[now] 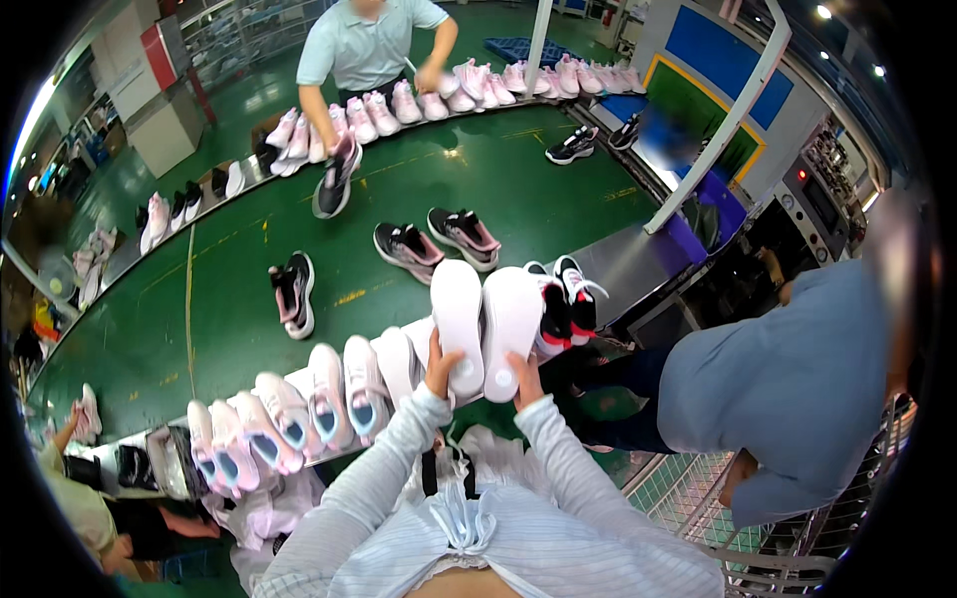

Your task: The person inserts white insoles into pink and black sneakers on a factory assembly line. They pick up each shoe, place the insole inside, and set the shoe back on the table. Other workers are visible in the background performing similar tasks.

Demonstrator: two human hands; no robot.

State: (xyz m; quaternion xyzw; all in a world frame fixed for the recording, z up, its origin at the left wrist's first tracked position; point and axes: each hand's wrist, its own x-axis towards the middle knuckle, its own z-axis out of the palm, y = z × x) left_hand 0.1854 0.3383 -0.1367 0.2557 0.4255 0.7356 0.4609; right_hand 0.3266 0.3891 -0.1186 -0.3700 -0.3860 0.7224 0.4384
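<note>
Gripping one white-soled shoe per hand, left grip (439, 371) on the left shoe (458, 324) and right grip (525, 379) on the right shoe (511, 329), you're pinching heels only above the green table (239, 299), so either could tip onto the pink row (299, 414) beside your left grip.

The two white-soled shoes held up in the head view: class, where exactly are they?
The two white-soled shoes sit centre frame, soles up, one in the left hand, one in the right hand, just beside the black-and-pink shoes.
</note>
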